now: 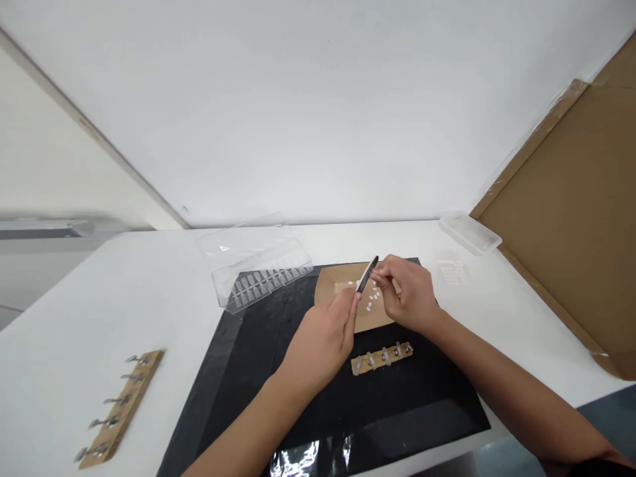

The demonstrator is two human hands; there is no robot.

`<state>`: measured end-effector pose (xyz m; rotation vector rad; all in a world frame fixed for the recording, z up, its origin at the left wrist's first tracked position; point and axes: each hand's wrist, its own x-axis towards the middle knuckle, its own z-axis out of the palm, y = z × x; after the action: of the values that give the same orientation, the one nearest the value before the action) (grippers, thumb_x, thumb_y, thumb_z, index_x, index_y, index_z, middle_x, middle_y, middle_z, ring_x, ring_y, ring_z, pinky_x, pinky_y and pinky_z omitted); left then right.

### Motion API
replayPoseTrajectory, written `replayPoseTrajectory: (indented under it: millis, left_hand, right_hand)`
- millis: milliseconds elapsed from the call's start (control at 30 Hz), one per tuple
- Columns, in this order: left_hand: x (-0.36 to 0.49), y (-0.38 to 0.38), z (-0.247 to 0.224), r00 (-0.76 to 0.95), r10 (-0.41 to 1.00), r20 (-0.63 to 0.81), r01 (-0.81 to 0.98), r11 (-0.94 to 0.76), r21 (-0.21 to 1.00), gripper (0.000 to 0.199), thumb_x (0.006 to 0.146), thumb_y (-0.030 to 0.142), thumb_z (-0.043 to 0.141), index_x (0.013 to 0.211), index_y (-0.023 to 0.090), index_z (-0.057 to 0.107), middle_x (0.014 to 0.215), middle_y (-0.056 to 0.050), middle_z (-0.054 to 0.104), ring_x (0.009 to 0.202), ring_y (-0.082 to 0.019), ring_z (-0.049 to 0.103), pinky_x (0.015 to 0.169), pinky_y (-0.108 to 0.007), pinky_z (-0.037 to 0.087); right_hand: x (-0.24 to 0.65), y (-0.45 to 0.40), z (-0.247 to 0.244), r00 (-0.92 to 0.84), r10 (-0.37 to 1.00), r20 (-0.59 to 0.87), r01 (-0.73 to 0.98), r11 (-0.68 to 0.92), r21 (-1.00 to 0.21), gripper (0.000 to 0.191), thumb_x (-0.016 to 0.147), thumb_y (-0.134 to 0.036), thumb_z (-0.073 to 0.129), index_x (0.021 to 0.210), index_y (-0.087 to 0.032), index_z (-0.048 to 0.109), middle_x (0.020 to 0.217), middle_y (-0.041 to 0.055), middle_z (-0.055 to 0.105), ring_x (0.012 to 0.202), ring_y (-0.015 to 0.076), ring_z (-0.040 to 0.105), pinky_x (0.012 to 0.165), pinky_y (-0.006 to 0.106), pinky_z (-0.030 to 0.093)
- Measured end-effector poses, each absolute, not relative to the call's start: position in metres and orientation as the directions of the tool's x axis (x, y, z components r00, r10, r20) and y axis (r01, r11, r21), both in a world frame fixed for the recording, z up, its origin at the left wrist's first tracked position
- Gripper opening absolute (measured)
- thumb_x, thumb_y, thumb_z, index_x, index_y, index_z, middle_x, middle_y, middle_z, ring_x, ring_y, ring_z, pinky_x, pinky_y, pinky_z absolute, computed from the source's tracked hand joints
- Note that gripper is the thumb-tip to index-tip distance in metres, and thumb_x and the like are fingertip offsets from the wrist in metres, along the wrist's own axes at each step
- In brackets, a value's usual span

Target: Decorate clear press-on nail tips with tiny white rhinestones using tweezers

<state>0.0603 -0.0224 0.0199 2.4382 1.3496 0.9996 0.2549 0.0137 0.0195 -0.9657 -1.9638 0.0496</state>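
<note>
My left hand point(322, 338) grips the lower end of a slim nail file point(367, 275), dark on one side and pale on the other, tilted up to the right. Fingers pinched together, my right hand point(405, 291) is against the file's upper part; what it holds is too small to make out. Beneath both hands lies a brown paper tray point(325, 285) with several small white pieces point(370, 306) in it. Nearer to me, a short wooden strip point(381, 358) carries several metal clips with clear tips, on a black mat point(397, 411).
A second wooden strip with metal clips point(122, 407) is at the left. Behind the mat's left corner lies an open clear box of nail tips point(265, 281). A translucent tray point(470, 232) sits at the back right, beside a cardboard panel point(571, 218).
</note>
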Motion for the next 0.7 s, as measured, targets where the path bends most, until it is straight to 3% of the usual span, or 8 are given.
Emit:
replayPoseTrajectory:
  millis: [133,367,467,567,700]
  left_hand:
    - [0.060,-0.021,0.020,0.362,0.809,0.463,0.699,-0.564,0.440,0.030,0.111,0.026,0.037,0.092,0.020,0.060,0.067,0.001,0.060,0.054,-0.017,0.060,0.055,-0.028,0.038]
    - [0.055,-0.021,0.025,0.336,0.774,0.537,0.764,-0.557,0.324,0.034,0.113,0.033,0.035,0.108,0.019,0.065,0.085,-0.004,0.073,0.070,-0.020,0.070,0.062,-0.029,0.045]
    - [0.053,-0.021,0.028,0.276,0.834,0.479,0.855,-0.441,0.275,0.034,0.113,0.036,0.035,0.112,0.020,0.065,0.095,-0.005,0.076,0.075,-0.021,0.073,0.059,-0.029,0.043]
    - [0.053,-0.021,0.026,0.266,0.848,0.458,0.902,-0.386,0.192,0.035,0.112,0.038,0.038,0.108,0.020,0.068,0.093,-0.005,0.077,0.071,-0.021,0.073,0.056,-0.029,0.041]
    - [0.057,-0.023,0.020,0.323,0.787,0.525,0.875,-0.460,0.151,0.030,0.110,0.041,0.050,0.114,0.019,0.069,0.094,-0.005,0.079,0.072,-0.020,0.074,0.057,-0.028,0.043]
  right_hand:
    - [0.254,0.012,0.021,-0.345,0.619,0.705,0.596,0.725,-0.345,0.024,0.104,-0.023,0.055,0.081,-0.024,0.049,0.071,-0.0007,0.064,0.063,0.0146,0.057,0.060,0.029,0.039]
    - [0.256,0.011,0.020,-0.290,0.527,0.799,0.429,0.818,-0.383,0.015,0.099,-0.016,0.061,0.088,-0.025,0.055,0.074,0.0001,0.067,0.066,0.0160,0.063,0.062,0.030,0.047]
    - [0.261,0.012,0.015,-0.210,0.597,0.774,0.360,0.783,-0.507,0.012,0.100,-0.017,0.061,0.093,-0.025,0.057,0.079,0.0004,0.068,0.071,0.0158,0.066,0.066,0.031,0.052]
    - [0.265,0.012,0.010,-0.142,0.685,0.715,0.326,0.714,-0.619,0.010,0.102,-0.020,0.061,0.094,-0.025,0.056,0.080,-0.0004,0.066,0.072,0.0152,0.066,0.067,0.030,0.052]
    - [0.264,0.013,0.006,-0.170,0.716,0.677,0.427,0.673,-0.604,0.016,0.105,-0.025,0.056,0.090,-0.024,0.057,0.080,0.0010,0.064,0.071,0.0160,0.063,0.065,0.030,0.049]
